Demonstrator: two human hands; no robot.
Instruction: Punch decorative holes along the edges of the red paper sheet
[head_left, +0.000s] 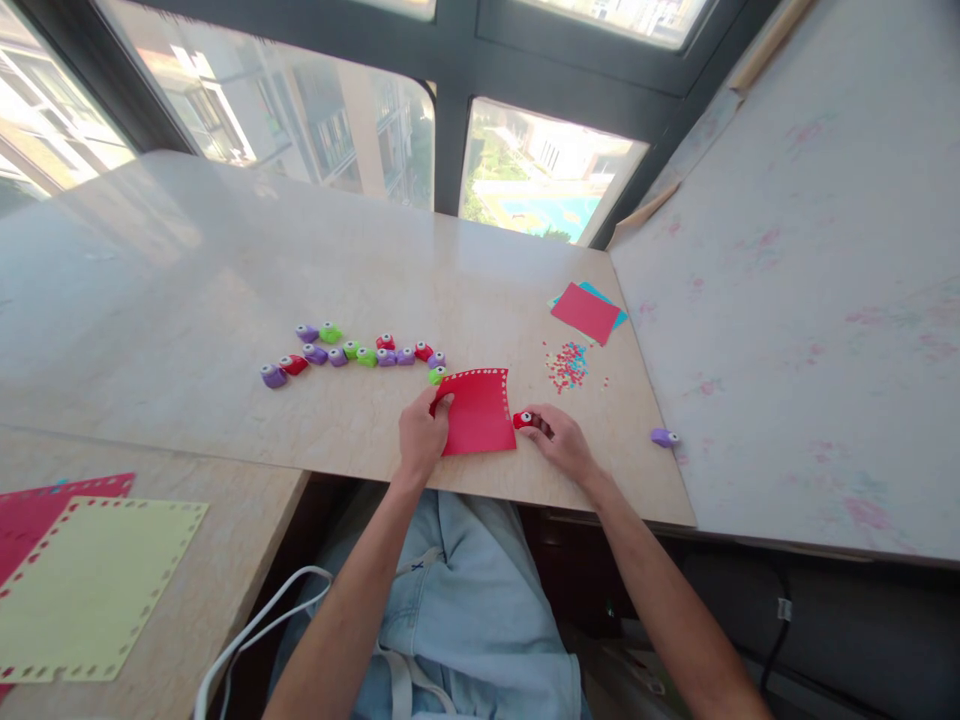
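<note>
On the lower table at the far left, near its front edge, lies a yellow-green sheet [94,585] with holes punched along its border, overlapping a pink sheet [45,505] behind it. On the main table [187,300], toward the middle, a loose row of small punches [352,353] in purple, green and red runs left to right, well back from the front edge. Just right of that row, near the front edge, lies the red paper [478,412], with a line of holes along its far and right edges. The left hand [421,436] presses on the paper's left edge, fingers close together and the thumb on top of the sheet. The right hand [561,440] rests at the paper's right edge, thumb and fingers pinching a red punch [523,420] that touches the sheet. Behind the right hand sits a little heap of paper dots [566,365], and further back, near the table's right edge, a red sheet lies over a blue one [586,311]. A purple punch [664,437] sits alone at the right edge.
</note>
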